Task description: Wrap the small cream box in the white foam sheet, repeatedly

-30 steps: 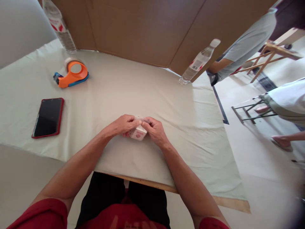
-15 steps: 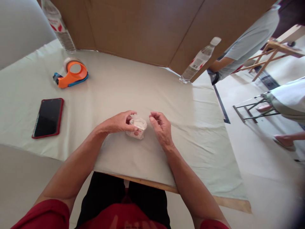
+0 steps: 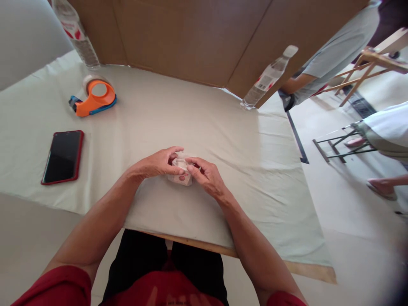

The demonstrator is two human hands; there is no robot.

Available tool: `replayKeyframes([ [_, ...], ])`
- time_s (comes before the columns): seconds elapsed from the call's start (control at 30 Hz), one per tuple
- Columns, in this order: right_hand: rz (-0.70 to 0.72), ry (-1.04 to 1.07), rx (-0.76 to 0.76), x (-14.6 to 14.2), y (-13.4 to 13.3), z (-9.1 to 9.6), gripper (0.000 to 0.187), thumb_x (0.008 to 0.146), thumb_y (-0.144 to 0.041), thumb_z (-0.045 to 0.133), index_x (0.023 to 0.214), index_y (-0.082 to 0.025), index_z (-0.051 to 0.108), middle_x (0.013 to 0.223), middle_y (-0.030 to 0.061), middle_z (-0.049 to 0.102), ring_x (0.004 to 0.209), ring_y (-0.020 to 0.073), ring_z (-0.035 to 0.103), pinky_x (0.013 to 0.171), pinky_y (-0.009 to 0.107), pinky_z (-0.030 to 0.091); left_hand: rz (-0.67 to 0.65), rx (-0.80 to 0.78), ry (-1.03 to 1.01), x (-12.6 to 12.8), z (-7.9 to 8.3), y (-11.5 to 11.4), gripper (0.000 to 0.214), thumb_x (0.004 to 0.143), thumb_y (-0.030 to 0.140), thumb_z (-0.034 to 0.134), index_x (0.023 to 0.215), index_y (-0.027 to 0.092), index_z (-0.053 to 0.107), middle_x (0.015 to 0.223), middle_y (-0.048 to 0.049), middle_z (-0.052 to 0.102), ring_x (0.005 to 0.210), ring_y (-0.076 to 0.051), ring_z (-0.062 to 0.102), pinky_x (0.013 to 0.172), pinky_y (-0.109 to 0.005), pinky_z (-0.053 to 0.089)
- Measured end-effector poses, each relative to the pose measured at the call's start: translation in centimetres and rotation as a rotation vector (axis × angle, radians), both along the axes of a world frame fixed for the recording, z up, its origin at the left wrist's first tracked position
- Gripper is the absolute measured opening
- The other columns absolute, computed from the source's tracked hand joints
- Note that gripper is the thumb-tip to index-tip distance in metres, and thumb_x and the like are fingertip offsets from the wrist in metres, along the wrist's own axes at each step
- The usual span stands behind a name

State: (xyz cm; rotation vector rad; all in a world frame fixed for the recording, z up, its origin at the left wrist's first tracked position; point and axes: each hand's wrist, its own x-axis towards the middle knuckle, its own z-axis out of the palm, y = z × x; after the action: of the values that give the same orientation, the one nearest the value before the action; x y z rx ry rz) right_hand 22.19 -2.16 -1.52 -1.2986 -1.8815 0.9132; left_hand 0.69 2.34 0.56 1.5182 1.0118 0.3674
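A small, crumpled white bag [image 3: 181, 177] with a reddish print stands on the cloth near the table's front edge, its top rumpled. My left hand [image 3: 159, 163] curves round its left side, thumb on the front and fingers behind. At the upper right of the bag, my right hand [image 3: 206, 175] pinches the rim between thumb and fingers. What is inside the bag cannot be made out.
A phone [image 3: 63, 157] and an orange tape dispenser [image 3: 97, 98] lie on the left. Water bottles [image 3: 83, 46] [image 3: 266, 78] stand before a cardboard panel [image 3: 191, 42]. People [image 3: 338, 55] are beyond the table's right side.
My right hand has moved left from beside the bag and closed on its upper right rim. The left hand has kept its hold.
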Motion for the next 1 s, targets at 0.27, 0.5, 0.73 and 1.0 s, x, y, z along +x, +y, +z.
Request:
replayKeyframes([
  [0.27,-0.02,0.035,-0.062,0.0,0.1,0.2,0.034,0.091,-0.043,0.057,0.109,-0.018,0.072,0.098,0.0059,0.076,0.071,0.0149,0.063,0.069,0.029,0.049,0.033,-0.102,-0.104,0.3,-0.4,-0.1,0.097,0.068,0.04,0.08,0.152,0.012,0.039,0.128,-0.0167,0.066,0.115,-0.03,0.064,0.097,-0.039,0.048],
  [0.5,-0.253,0.062,-0.042,1.6,0.9,-0.3,0.046,0.089,-0.053,0.058,0.116,-0.017,0.068,0.114,0.0114,0.073,0.087,0.0201,0.065,0.076,0.033,0.052,0.041,-0.12,-0.157,0.5,-0.6,-0.2,0.093,0.07,0.036,0.079,0.151,0.014,0.039,0.126,-0.0146,0.067,0.114,-0.028,0.065,0.097,-0.038,0.048],
  [0.73,-0.066,0.036,-0.242,0.4,0.7,-0.4,0.08,0.082,-0.066,0.063,0.141,-0.013,0.054,0.104,0.01,0.07,0.088,0.0222,0.064,0.082,0.038,0.052,0.045,-0.09,-0.126,0.6,-0.6,-0.3,0.094,0.071,0.04,0.08,0.152,0.014,0.038,0.122,-0.0139,0.067,0.111,-0.028,0.065,0.093,-0.037,0.049],
  [1.0,-0.053,0.033,-0.279,0.1,0.4,-0.5,0.086,0.072,-0.059,0.075,0.143,-0.016,0.052,0.11,0.0109,0.068,0.088,0.0224,0.062,0.078,0.037,0.052,0.07,-0.033,-0.12,0.7,-1.3,-0.2,0.088,0.073,0.042,0.076,0.15,0.014,0.042,0.116,-0.0112,0.067,0.101,-0.024,0.066,0.084,-0.034,0.05],
])
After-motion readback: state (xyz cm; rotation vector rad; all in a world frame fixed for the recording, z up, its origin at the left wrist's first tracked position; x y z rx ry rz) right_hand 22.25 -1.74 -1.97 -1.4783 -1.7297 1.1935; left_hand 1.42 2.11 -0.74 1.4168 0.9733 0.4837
